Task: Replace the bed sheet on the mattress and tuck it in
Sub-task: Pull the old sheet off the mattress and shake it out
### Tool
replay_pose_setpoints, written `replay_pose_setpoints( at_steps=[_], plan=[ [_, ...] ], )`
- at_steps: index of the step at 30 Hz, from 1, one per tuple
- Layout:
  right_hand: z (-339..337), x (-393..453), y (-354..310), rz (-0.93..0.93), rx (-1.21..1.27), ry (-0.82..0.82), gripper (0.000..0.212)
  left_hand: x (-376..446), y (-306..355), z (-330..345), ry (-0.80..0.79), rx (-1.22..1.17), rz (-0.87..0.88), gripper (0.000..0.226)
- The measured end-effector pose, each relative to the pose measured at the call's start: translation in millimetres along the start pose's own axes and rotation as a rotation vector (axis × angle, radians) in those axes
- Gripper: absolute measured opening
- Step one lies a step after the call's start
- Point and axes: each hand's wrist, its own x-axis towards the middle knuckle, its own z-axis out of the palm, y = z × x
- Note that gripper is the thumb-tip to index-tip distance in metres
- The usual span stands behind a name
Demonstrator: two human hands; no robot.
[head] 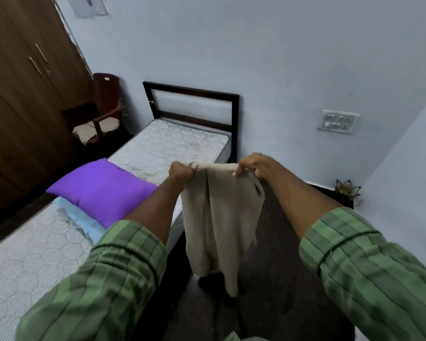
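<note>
Green sleeves [113,274], left hand [181,171] and right hand [252,166] gripping hanging beige sheet [219,217], bare mattress [167,146]

Both arms reach forward and slightly inward, forearms bare below rolled green striped sleeves. The left hand [181,172] is raised at about the same height as the right hand [252,166], the two held a little apart. Each grip is closed: the left hand's fingers are curled into a fist round what it holds, knuckles up, while the right hand pinches with thumb and bent fingers, the back of the hand turned upward.
</note>
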Motion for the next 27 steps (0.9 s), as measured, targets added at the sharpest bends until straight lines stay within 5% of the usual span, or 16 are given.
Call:
replay_pose_setpoints(
  at_steps=[3, 7, 11, 13, 15, 17, 22, 25, 27],
  plan=[
    [-2, -4, 4, -0.156, 0.15, 0.088, 0.1, -1, 15, -7, -0.039, -0.106, -0.005, 0.078],
    [1, -5, 20, -0.024, -0.04, 0.025, 0.035, 3, 19, -21, -0.293, -0.048, 0.061, 0.105],
    [1, 5, 24, -0.117, 0.231, -0.011, 0.017, -7, -2, -29, -0.337, 0.279, 0.361, 0.105],
    [3, 5, 25, -0.213, 0.461, -0.145, 0.038, -7, -8, -35, -0.195, 0.346, 0.535, 0.093],
    [8, 9, 24, -0.318, 0.438, -0.245, 0.096, -1, -11, -37, -0.097, 0.295, 0.57, 0.081],
    [12, 8, 18, -0.357, 0.212, -0.312, 0.127, 3, -9, -33, -0.071, 0.173, 0.543, 0.068],
    [10, 3, -11, -0.328, -0.576, -0.052, 0.118, 2, -3, -23, 0.053, 0.199, 0.256, 0.035],
    [8, 9, -7, -0.347, -0.335, -0.005, 0.105, 4, -5, -23, 0.009, 0.358, 0.093, 0.025],
    [6, 14, 7, -0.308, -0.017, -0.095, 0.092, 8, -5, -28, -0.063, 0.443, 0.01, 0.048]
  ],
)
